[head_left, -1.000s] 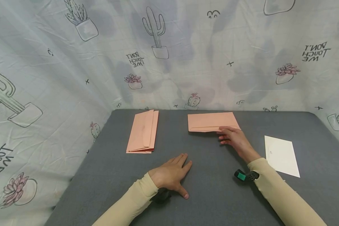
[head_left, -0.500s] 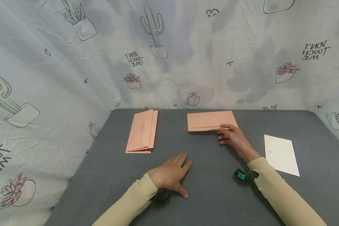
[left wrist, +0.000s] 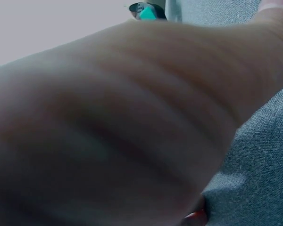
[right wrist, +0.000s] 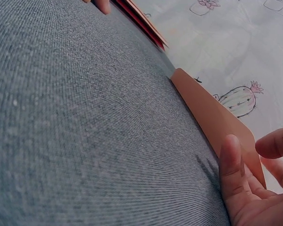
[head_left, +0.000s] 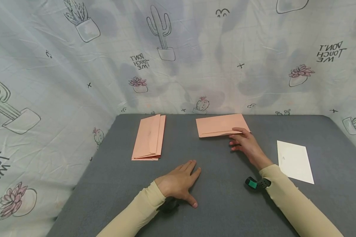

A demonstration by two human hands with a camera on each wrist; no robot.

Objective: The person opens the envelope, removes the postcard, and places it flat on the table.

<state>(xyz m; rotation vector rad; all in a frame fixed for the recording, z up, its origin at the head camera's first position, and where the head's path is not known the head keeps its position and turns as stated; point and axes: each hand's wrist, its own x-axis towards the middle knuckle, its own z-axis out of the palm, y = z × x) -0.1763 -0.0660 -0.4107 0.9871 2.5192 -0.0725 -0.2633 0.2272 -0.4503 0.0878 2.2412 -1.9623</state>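
Note:
In the head view my right hand is at the lower right corner of a pink envelope. One finger lies over the envelope's near edge, and the other fingers hang loosely below it. The right wrist view shows the envelope low against the table, beyond the fingers of my right hand; whether they pinch its corner is hard to see. Holding nothing, my left hand rests palm down on the table with its fingers spread. Only its blurred skin fills the left wrist view.
A stack of pink envelopes lies at the back left of the grey table. On the right lies a white card, just beyond the right sleeve. A printed cloth stands behind and at both sides.
The envelope at my right hand has turned slightly, its right end moving away from me. The upper finger of that hand has reached a little farther over it. My left hand has stayed in place.

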